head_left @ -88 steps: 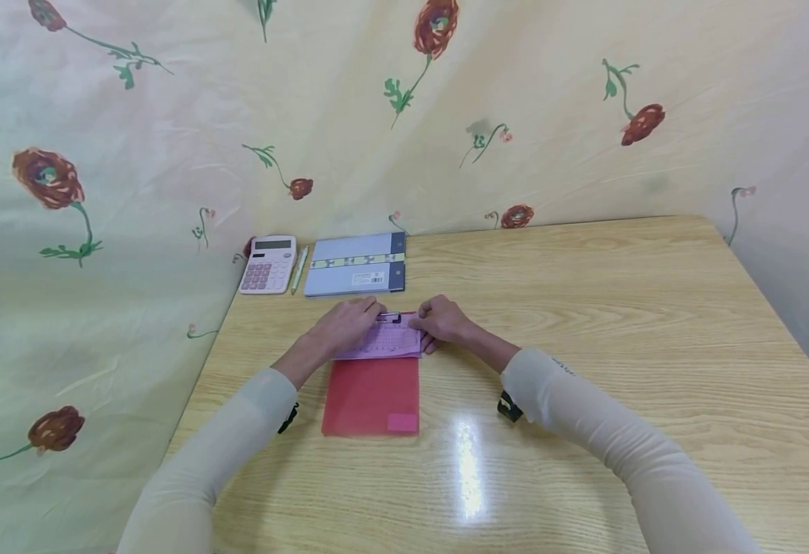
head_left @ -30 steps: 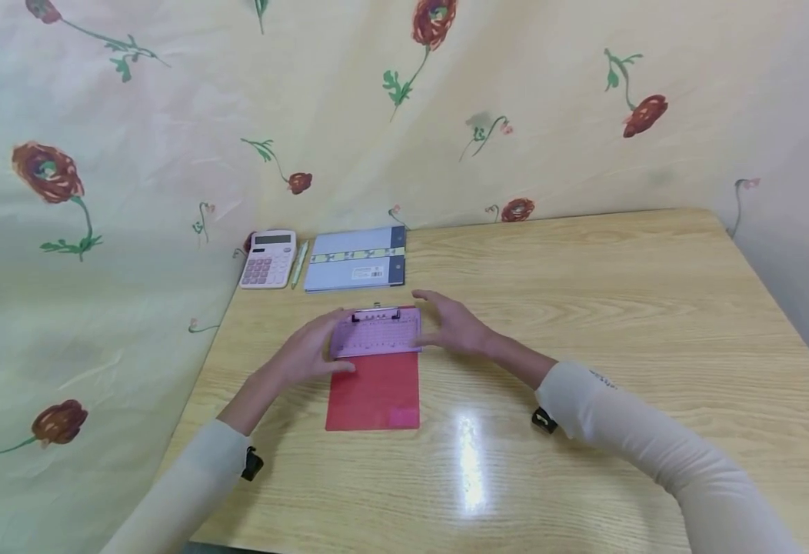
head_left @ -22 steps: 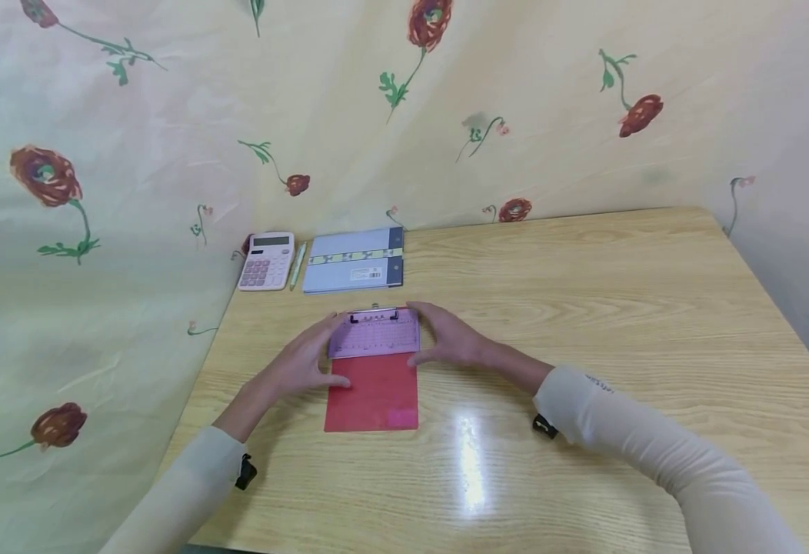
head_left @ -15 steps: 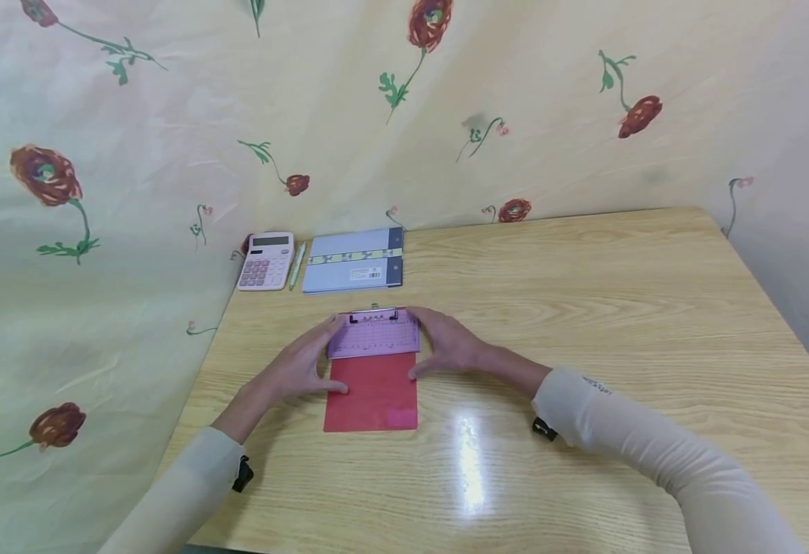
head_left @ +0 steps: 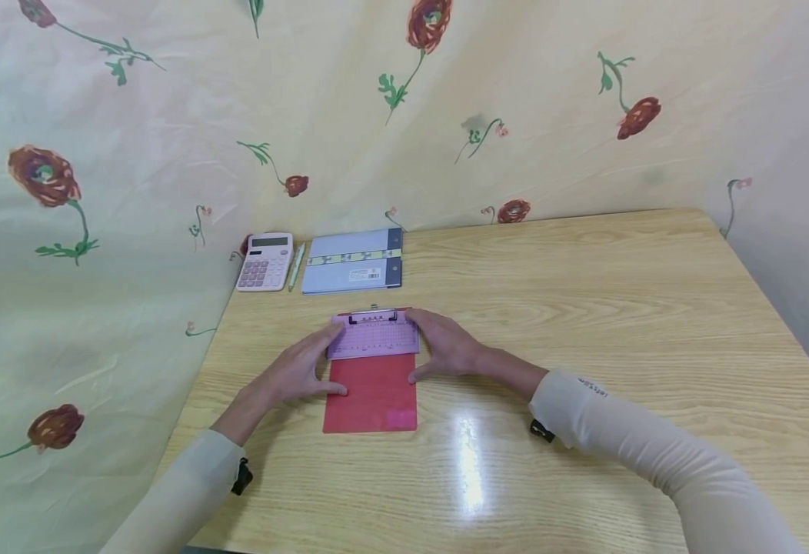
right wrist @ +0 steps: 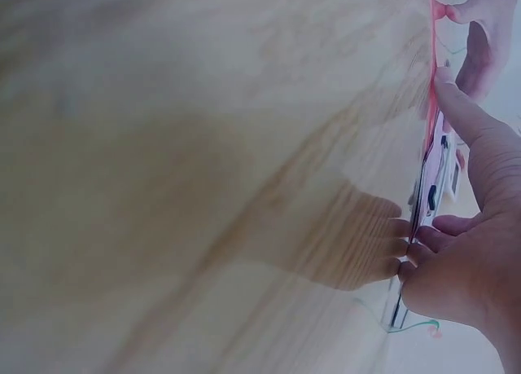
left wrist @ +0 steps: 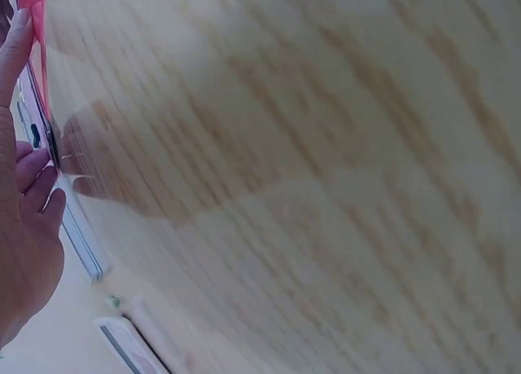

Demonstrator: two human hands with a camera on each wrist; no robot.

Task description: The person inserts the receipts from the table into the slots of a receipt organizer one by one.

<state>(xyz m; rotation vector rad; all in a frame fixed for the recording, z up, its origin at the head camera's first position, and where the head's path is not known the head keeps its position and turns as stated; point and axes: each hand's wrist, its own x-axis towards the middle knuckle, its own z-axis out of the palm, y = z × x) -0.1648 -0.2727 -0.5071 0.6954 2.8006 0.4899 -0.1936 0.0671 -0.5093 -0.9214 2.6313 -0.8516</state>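
A red clipboard (head_left: 370,392) lies flat on the wooden table, with a small pink patch in its lower right corner. Its metal clip (head_left: 374,315) sits across the top of a purple printed form (head_left: 380,340) that covers the upper part of the board. My left hand (head_left: 296,371) rests at the left side, fingertips by the form's upper left corner and thumb over the red surface. On the opposite side, my right hand (head_left: 451,346) spans the right edge, fingertips near the top corner and thumb lower down. Both wrist views show fingertips right at the board's edges.
Behind the clipboard lies a light blue notebook (head_left: 342,275) with a patterned band. A mint pen (head_left: 297,267) and a pink calculator (head_left: 264,263) are to its left. A floral curtain (head_left: 557,100) hangs behind the table (head_left: 598,308).
Both hands have left the clip and the form's top, moving down and apart to the clipboard's two sides. Over the last half second they have hardly moved.
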